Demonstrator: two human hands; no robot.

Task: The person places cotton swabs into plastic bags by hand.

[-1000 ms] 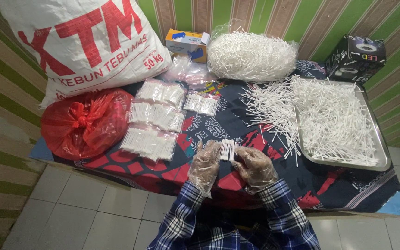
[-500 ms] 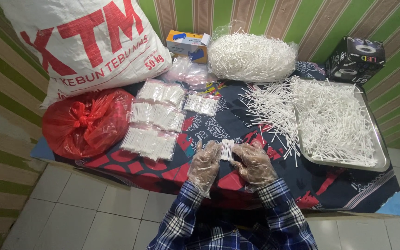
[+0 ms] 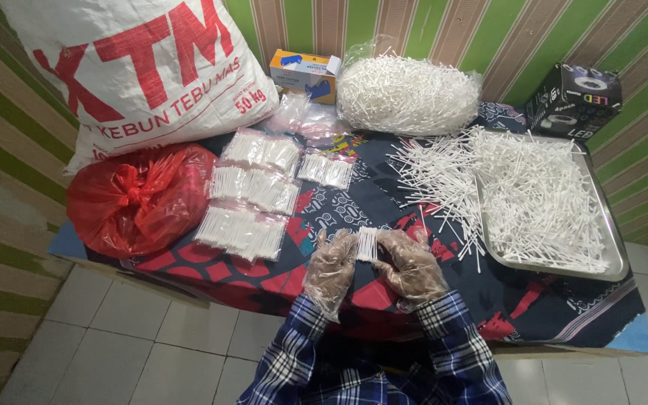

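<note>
A small bundle of white cotton swabs [image 3: 367, 244] sat pinched between both gloved hands, just above the patterned tablecloth [image 3: 369, 202]. The left hand [image 3: 331, 266] gripped one side, the right hand [image 3: 412, 264] the other. Packed swab bags [image 3: 249, 195] lay to the left, a metal tray [image 3: 615, 247] of loose swabs to the right.

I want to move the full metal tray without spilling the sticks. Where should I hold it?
Probably by the raised rim of the metal tray, one hand on each long side, coming in level from the sides. The loose white sticks are heaped above the rim and spill over its left edge, so tilting would shed them.
</note>
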